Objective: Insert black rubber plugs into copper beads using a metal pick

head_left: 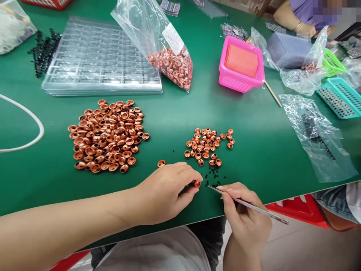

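Observation:
Between thumb and fingers, my left hand [169,192] pinches a small copper-coloured cup [197,184] just above the green table. My right hand [248,218] grips metal tweezers [251,206], their tips pointing left near scattered tiny black pieces [213,174]. A gap separates the tweezer tips from the held cup. Beyond both hands lies a small group of copper cups [207,143] with dark holes. To the left is a larger pile of such cups [108,137], and a single loose cup [161,163] sits behind my left hand.
Clear compartment trays [98,56] lie at the back left, beside a plastic bag of copper cups [176,66] and black strips [43,52]. A pink basket [241,84], a teal basket [341,99] and a bag [316,131] are rightward. A co-worker's arm [290,20] is across the table.

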Action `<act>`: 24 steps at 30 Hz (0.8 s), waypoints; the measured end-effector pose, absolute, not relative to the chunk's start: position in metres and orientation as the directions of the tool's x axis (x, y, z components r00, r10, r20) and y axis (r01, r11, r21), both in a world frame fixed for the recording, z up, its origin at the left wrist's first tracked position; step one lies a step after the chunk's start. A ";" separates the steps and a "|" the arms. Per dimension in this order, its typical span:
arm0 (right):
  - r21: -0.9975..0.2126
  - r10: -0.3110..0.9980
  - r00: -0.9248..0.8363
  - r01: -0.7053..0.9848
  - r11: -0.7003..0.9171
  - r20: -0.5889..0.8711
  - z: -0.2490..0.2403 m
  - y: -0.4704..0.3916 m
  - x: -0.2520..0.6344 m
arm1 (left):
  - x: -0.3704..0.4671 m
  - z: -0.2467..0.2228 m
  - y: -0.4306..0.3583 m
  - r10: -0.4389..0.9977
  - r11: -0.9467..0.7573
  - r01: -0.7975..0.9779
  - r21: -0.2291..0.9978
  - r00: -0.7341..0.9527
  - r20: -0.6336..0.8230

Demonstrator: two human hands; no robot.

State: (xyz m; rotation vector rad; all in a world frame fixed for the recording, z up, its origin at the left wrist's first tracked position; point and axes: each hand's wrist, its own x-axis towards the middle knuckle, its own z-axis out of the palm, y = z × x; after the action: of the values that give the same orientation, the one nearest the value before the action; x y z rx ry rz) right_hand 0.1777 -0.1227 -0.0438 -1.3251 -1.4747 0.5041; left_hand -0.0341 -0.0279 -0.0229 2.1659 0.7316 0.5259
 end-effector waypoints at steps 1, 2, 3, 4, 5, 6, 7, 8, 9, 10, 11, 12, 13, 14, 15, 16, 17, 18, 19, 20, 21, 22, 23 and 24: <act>-0.833 0.902 0.148 0.464 0.300 0.407 -0.044 -0.123 0.178 | -0.034 -0.023 -0.028 0.650 -0.531 0.332 0.780 0.749 0.124; -0.832 0.903 0.145 0.468 0.297 0.404 -0.044 -0.123 0.178 | -0.034 -0.023 -0.027 0.650 -0.528 0.333 0.781 0.750 0.120; -0.833 0.905 0.144 0.470 0.293 0.400 -0.044 -0.123 0.178 | -0.034 -0.023 -0.027 0.649 -0.527 0.333 0.782 0.752 0.117; -0.833 0.905 0.146 0.470 0.292 0.399 -0.044 -0.123 0.178 | -0.034 -0.023 -0.027 0.647 -0.526 0.333 0.783 0.754 0.114; -0.834 0.904 0.151 0.469 0.291 0.400 -0.044 -0.123 0.178 | -0.035 -0.024 -0.026 0.646 -0.526 0.332 0.783 0.755 0.113; -0.835 0.903 0.155 0.467 0.290 0.400 -0.045 -0.124 0.178 | -0.035 -0.024 -0.026 0.644 -0.527 0.331 0.783 0.757 0.113; -0.836 0.902 0.159 0.467 0.289 0.401 -0.045 -0.124 0.178 | -0.035 -0.024 -0.025 0.643 -0.528 0.330 0.782 0.758 0.115; -0.835 0.901 0.161 0.468 0.290 0.404 -0.045 -0.124 0.177 | -0.034 -0.024 -0.025 0.641 -0.530 0.329 0.782 0.758 0.116; -0.834 0.899 0.164 0.469 0.291 0.406 -0.045 -0.124 0.177 | -0.034 -0.023 -0.024 0.640 -0.532 0.327 0.781 0.759 0.118; -0.833 0.898 0.166 0.470 0.292 0.408 -0.045 -0.124 0.177 | -0.034 -0.023 -0.024 0.638 -0.534 0.324 0.781 0.760 0.120; -0.833 0.897 0.167 0.470 0.292 0.409 -0.045 -0.124 0.177 | -0.034 -0.022 -0.023 0.637 -0.535 0.322 0.781 0.761 0.122; -0.833 0.896 0.170 0.469 0.292 0.410 -0.045 -0.124 0.176 | -0.033 -0.022 -0.023 0.636 -0.536 0.322 0.780 0.762 0.122; -0.835 0.894 0.178 0.468 0.291 0.411 -0.045 -0.124 0.176 | -0.033 -0.021 -0.023 0.636 -0.537 0.323 0.779 0.762 0.122; -0.837 0.893 0.184 0.465 0.288 0.410 -0.045 -0.124 0.176 | -0.033 -0.021 -0.023 0.636 -0.537 0.326 0.778 0.762 0.120; -0.840 0.894 0.190 0.463 0.282 0.406 -0.045 -0.124 0.176 | -0.033 -0.021 -0.023 0.637 -0.536 0.329 0.778 0.762 0.116; -0.842 0.894 0.195 0.462 0.279 0.403 -0.045 -0.124 0.176 | -0.033 -0.021 -0.023 0.636 -0.535 0.330 0.778 0.763 0.114; -0.843 0.894 0.197 0.462 0.277 0.402 -0.045 -0.124 0.176 | -0.033 -0.021 -0.023 0.636 -0.534 0.329 0.779 0.764 0.113; -0.842 0.895 0.195 0.463 0.277 0.402 -0.045 -0.125 0.176 | -0.034 -0.021 -0.023 0.634 -0.533 0.327 0.780 0.765 0.112; -0.839 0.895 0.190 0.466 0.280 0.404 -0.045 -0.125 0.176 | -0.034 -0.021 -0.023 0.633 -0.533 0.324 0.781 0.766 0.113; -0.836 0.893 0.186 0.469 0.286 0.410 -0.046 -0.125 0.176 | -0.034 -0.021 -0.023 0.631 -0.533 0.324 0.782 0.768 0.112; -0.830 0.888 0.184 0.472 0.296 0.421 -0.046 -0.125 0.176 | -0.034 -0.021 -0.023 0.631 -0.534 0.322 0.782 0.768 0.114; -0.826 0.883 0.183 0.474 0.306 0.433 -0.047 -0.126 0.175 | -0.034 -0.021 -0.023 0.630 -0.535 0.322 0.781 0.768 0.115; -0.821 0.876 0.184 0.475 0.318 0.446 -0.048 -0.126 0.175 | -0.034 -0.022 -0.023 0.630 -0.535 0.322 0.781 0.768 0.115; -0.814 0.867 0.185 0.476 0.333 0.462 -0.049 -0.126 0.174 | -0.034 -0.022 -0.023 0.630 -0.536 0.320 0.781 0.767 0.118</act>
State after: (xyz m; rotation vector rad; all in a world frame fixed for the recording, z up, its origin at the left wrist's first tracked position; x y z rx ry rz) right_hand 0.1743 -0.1259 -0.0489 -1.3041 -1.4556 0.4306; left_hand -0.0344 -0.0229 -0.0218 2.1677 0.7063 0.5004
